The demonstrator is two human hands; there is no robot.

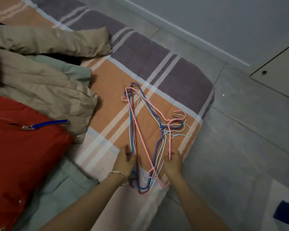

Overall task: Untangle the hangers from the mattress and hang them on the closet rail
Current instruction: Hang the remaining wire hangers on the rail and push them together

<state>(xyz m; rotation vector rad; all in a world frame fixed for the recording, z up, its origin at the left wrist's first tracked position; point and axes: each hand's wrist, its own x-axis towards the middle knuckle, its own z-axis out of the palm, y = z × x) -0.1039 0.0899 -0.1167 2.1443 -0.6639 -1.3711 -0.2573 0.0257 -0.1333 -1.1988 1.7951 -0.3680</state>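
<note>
A tangle of thin wire hangers (146, 130), pink, blue, red and white, lies flat on the striped mattress (117, 80) near its right edge. Their hooks bunch together at the right side of the pile. My left hand (124, 161), with a bangle on the wrist, has its fingers on the blue and red bars at the pile's left side. My right hand (173, 164) pinches a pink hanger arm at the pile's lower right. No closet rail is in view.
A beige jacket (45, 77), a red padded jacket (20, 144) with a blue zip pull and a pale green garment (62, 185) cover the mattress on the left. Grey tiled floor (240, 139) lies to the right, with a white cabinet panel (280, 70) at the far right.
</note>
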